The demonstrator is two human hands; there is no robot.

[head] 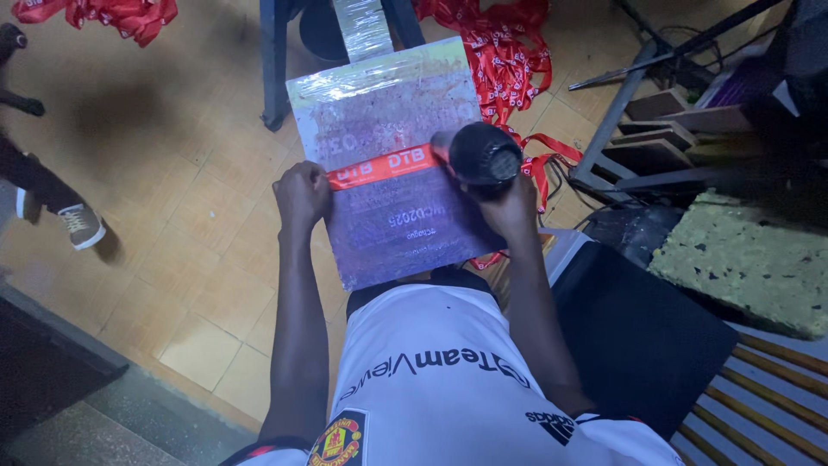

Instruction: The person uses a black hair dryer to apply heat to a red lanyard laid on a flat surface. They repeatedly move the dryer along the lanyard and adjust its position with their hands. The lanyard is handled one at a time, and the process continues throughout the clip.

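Both hands on wrapped plaque (392,185), ribbon (384,166) across.

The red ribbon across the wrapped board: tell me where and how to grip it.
Pinch the ribbon at its left end, coming from the board's left edge. It lies flat and taut across the face, and only where it wraps the edge, by the left hand, is there likely something to pinch. The right hand holds a black tool at the other end.

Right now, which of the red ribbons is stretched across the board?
The ribbon the left hand pins to the wrapped board; the other ribbons lie heaped on the floor.
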